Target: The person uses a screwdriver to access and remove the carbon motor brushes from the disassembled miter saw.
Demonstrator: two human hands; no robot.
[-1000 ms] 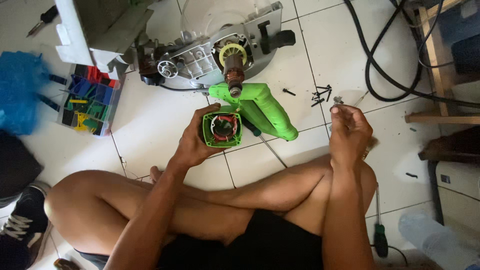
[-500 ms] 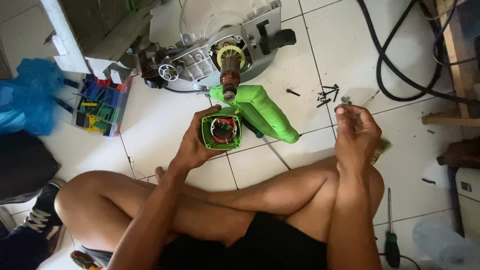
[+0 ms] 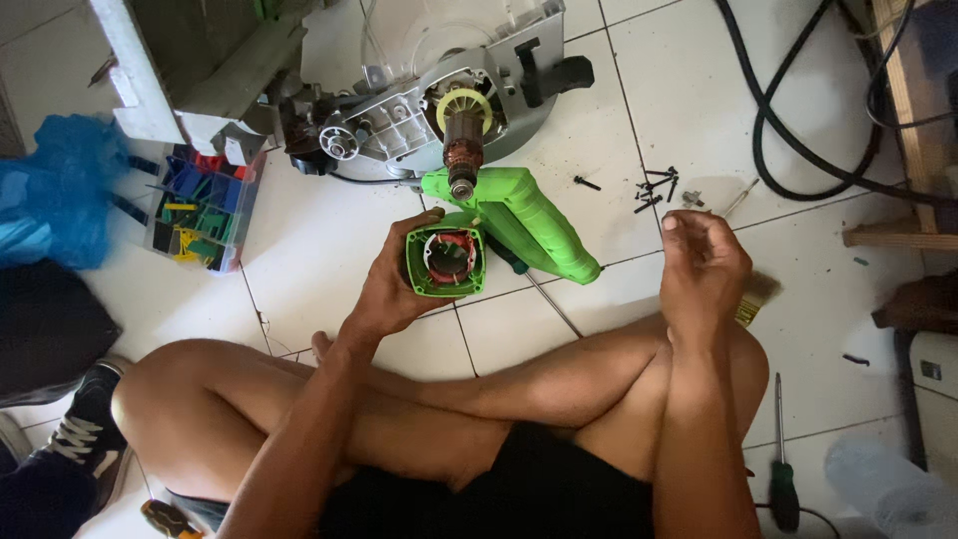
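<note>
Left hand (image 3: pixel 394 284) grips green housing (image 3: pixel 446 262); right hand (image 3: pixel 702 262) above bare tile.

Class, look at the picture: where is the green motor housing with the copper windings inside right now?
In the head view, the green motor housing sits left of centre, held in the left hand, just below the saw's exposed armature.

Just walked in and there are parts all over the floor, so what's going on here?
A person sits cross-legged on a tiled floor with a power saw taken apart in front of them. The left hand holds a square green motor housing, open end up. The right hand is curled by a small pile of black screws. A green handle shell lies between them.
</note>
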